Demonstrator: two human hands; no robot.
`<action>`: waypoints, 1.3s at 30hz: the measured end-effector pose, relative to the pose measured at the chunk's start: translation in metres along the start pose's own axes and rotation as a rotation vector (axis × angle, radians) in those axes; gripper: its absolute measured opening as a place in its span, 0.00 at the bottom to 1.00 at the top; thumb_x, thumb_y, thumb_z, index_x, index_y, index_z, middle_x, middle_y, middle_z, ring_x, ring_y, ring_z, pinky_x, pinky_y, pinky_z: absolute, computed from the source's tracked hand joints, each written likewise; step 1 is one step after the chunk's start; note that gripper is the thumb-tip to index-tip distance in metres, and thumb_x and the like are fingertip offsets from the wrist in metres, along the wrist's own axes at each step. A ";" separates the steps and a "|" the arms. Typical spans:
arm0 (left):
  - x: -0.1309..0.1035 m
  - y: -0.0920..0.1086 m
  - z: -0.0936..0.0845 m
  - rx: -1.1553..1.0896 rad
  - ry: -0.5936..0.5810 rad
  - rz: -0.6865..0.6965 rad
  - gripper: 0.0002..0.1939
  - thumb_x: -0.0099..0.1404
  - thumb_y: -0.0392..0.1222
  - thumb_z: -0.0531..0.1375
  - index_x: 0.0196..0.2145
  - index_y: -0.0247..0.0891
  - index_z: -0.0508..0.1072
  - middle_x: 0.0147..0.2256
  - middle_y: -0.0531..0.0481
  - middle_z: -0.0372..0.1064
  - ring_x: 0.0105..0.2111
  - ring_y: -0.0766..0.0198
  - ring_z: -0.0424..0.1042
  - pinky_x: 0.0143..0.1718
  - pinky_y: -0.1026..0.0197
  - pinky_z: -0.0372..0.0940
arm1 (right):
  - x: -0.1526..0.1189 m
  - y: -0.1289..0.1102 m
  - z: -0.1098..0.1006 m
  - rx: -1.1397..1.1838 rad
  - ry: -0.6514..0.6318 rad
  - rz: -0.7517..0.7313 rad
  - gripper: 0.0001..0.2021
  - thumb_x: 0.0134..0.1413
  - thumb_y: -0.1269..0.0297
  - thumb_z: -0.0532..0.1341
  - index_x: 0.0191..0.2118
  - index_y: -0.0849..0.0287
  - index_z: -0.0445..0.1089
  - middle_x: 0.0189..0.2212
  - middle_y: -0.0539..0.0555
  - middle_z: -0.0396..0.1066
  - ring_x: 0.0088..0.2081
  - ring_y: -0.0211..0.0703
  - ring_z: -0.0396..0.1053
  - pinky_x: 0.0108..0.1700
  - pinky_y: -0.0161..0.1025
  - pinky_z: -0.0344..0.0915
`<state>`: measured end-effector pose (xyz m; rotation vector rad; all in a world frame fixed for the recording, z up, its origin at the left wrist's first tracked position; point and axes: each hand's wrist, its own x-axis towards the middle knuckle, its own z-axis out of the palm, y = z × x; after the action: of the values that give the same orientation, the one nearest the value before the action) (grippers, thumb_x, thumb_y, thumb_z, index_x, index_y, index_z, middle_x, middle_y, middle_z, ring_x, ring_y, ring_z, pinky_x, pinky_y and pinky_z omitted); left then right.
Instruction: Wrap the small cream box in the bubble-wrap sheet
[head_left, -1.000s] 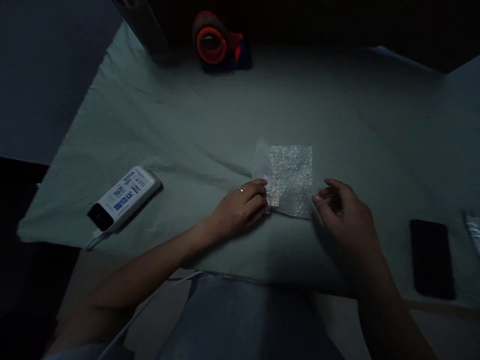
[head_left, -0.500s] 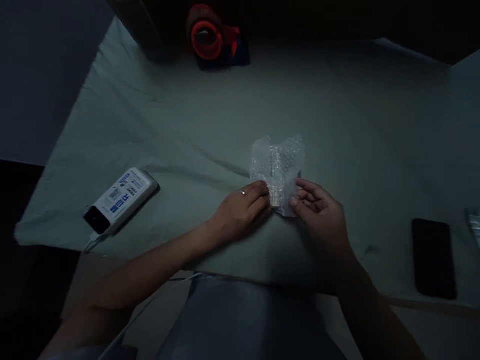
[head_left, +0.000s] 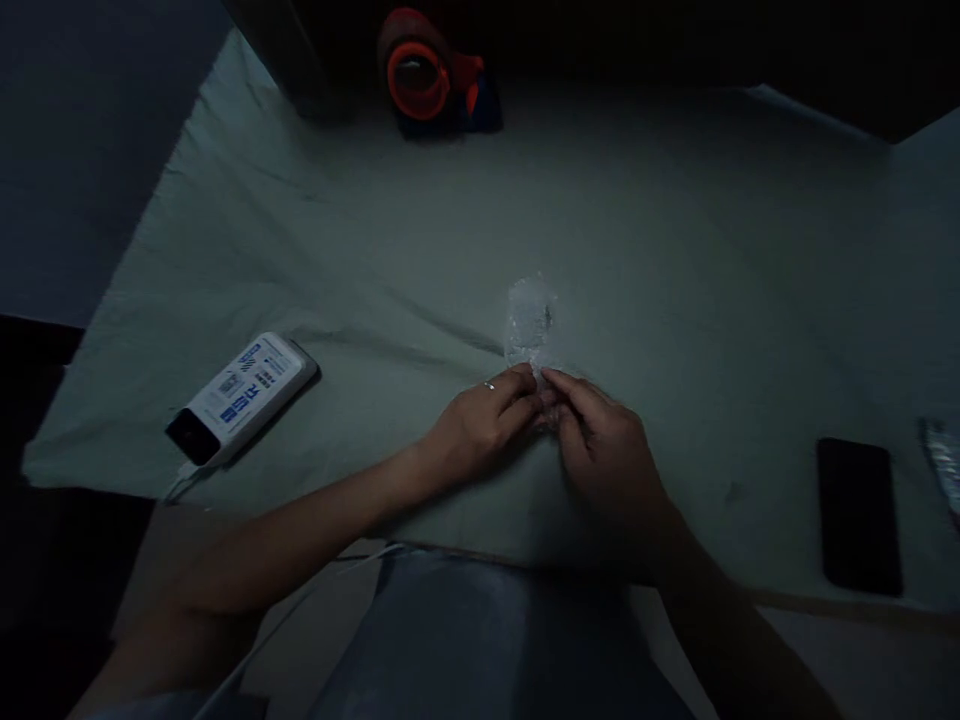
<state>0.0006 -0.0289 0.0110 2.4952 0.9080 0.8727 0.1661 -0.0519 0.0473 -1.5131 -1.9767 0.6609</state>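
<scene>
A narrow, folded piece of clear bubble wrap [head_left: 529, 315] lies on the pale green cloth in front of me. My left hand [head_left: 484, 425], with a ring on one finger, presses and grips its lower left edge. From the other side, my right hand [head_left: 604, 430] pinches the wrap's right edge, fingers closed. The fingertips of both hands nearly meet over its lower part. Something faint shows inside the wrap, but I cannot make out what it is.
A white power bank [head_left: 247, 395] with a cable lies at the left. A black phone [head_left: 859, 515] is at the right, near a shiny packet [head_left: 943, 460] at the edge. A red tape dispenser [head_left: 420, 80] stands at the back on the green cloth [head_left: 675, 220].
My right hand has moved left, folding the right flap of bubble wrap over toward my left hand. The wrap is now narrower. My left hand has stayed nearly in place.
</scene>
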 end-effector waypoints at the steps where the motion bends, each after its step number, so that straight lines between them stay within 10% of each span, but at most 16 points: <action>1: 0.000 -0.001 -0.002 -0.021 -0.007 0.002 0.10 0.68 0.36 0.52 0.44 0.32 0.68 0.47 0.36 0.68 0.53 0.55 0.68 0.49 0.55 0.70 | -0.002 0.001 0.001 -0.029 -0.002 -0.033 0.19 0.57 0.75 0.50 0.52 0.61 0.67 0.44 0.57 0.75 0.44 0.44 0.72 0.45 0.43 0.70; 12: 0.016 -0.017 -0.016 -0.406 0.044 -0.257 0.07 0.66 0.34 0.53 0.36 0.33 0.71 0.37 0.44 0.72 0.42 0.63 0.72 0.46 0.59 0.67 | -0.006 0.020 0.011 -0.213 0.019 -0.298 0.17 0.58 0.74 0.54 0.53 0.65 0.64 0.43 0.61 0.72 0.46 0.49 0.65 0.50 0.49 0.66; 24: 0.066 -0.030 0.002 -0.231 -0.080 -0.586 0.15 0.65 0.49 0.55 0.37 0.34 0.74 0.37 0.46 0.73 0.40 0.60 0.69 0.45 0.58 0.62 | -0.003 0.015 0.005 -0.203 -0.016 -0.297 0.12 0.57 0.74 0.53 0.44 0.64 0.70 0.39 0.59 0.75 0.45 0.49 0.68 0.48 0.47 0.67; 39: 0.064 -0.048 0.011 -0.042 -0.097 -0.708 0.09 0.54 0.38 0.64 0.23 0.36 0.67 0.32 0.48 0.62 0.40 0.58 0.63 0.49 0.51 0.59 | -0.003 0.010 0.004 -0.290 -0.069 -0.354 0.10 0.56 0.72 0.56 0.41 0.68 0.71 0.40 0.61 0.73 0.46 0.52 0.67 0.48 0.47 0.67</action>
<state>0.0248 0.0479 0.0059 1.9194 1.5649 0.5126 0.1712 -0.0526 0.0373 -1.2565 -2.3966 0.2900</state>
